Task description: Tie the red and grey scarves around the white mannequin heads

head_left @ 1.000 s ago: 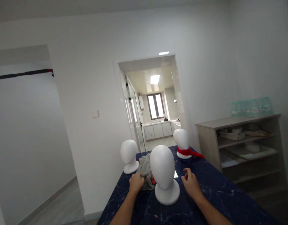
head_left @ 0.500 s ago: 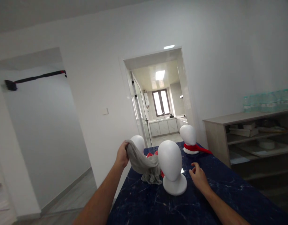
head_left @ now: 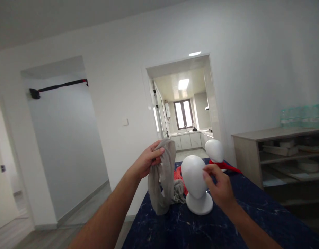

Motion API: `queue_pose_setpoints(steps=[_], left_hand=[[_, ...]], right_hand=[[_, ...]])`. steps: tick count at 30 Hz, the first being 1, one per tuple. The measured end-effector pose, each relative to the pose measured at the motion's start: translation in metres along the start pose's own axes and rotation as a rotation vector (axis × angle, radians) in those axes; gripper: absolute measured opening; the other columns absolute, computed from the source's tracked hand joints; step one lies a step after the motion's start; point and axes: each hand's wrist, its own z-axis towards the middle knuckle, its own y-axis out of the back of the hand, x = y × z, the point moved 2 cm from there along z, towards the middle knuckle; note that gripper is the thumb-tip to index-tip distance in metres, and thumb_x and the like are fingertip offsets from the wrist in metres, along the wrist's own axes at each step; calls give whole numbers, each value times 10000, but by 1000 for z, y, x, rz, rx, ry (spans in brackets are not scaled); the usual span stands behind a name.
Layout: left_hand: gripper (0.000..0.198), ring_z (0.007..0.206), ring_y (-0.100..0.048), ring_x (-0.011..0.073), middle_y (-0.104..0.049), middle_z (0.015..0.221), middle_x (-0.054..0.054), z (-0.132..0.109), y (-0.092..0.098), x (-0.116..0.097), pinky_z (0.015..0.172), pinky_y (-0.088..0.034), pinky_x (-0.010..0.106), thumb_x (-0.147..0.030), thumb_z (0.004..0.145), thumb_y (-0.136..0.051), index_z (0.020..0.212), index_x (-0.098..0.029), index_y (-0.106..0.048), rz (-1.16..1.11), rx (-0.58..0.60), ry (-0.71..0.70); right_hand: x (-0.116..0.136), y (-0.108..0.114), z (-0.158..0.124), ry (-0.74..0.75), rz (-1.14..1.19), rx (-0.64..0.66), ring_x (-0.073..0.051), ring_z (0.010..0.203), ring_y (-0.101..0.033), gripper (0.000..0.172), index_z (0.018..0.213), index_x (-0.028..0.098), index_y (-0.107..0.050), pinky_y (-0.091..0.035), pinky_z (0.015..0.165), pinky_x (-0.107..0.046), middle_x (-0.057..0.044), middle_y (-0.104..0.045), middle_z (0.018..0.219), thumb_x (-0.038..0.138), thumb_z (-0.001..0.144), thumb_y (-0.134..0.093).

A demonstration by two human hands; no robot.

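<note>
A grey scarf [head_left: 167, 173] hangs in loose folds from my left hand [head_left: 150, 159], whose thumb and fingers pinch its upper part. Its lower end rests on the dark blue marbled table [head_left: 172, 231]. Beside it a white mannequin head [head_left: 193, 176] stands upright with a bare surface. My right hand [head_left: 220, 183] is up at the right side of this head, thumb and fingers apart and holding nothing; whether it touches the head I cannot tell. Behind the grey scarf lies a coral-red cloth [head_left: 178, 174], partly hidden.
Another white mannequin head [head_left: 214, 150] stands farther back with a red scarf [head_left: 230, 167] round its neck. A wooden shelf unit [head_left: 245, 155] with water bottles [head_left: 302, 117] on top is at the right. A doorway to a kitchen opens behind the table.
My left hand has lifted the grey scarf and brought it right, so it now hangs down. My right hand has risen from the table to beside the near head. The view has turned slightly left.
</note>
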Motion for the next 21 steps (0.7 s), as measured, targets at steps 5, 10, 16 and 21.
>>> queue_pose_setpoints(steps=[5, 10, 16, 21], left_hand=[[401, 522, -413, 37, -582, 765, -40, -1, -52, 9, 425, -229, 165, -373, 867, -830, 1180, -184, -665, 75, 185, 109], [326, 521, -503, 58, -639, 759, -24, -7, -90, 15, 543, -485, 187, -326, 932, -745, 1210, -204, -628, -135, 279, 125], [238, 468, -454, 39, -627, 767, -45, -2, -88, -11, 638, -609, 273, -290, 909, -760, 1093, -180, -656, -310, 110, -39], [154, 462, -416, 27, -569, 705, -71, 2, -47, -28, 630, -593, 239, -228, 862, -778, 852, -164, -639, -432, -104, -130]], right_hand=[[55, -38, 11, -88, 320, 247, -253, 1264, -627, 570, 1467, 283, -531, -496, 1102, -431, -72, -675, 1380, 422, 946, -716], [44, -64, -7, -299, 466, 553, -240, 992, -689, 480, 1155, 208, -680, -582, 871, -373, -47, -734, 1077, 415, 772, -882], [9, -49, -32, -511, 587, 932, -175, 591, -690, 401, 1145, 178, -678, -571, 609, -286, 34, -709, 675, 336, 797, -799], [-28, 25, 0, -615, 375, 1061, -125, 454, -605, 321, 1048, 154, -714, -471, 437, -189, 53, -650, 560, 290, 758, -748]])
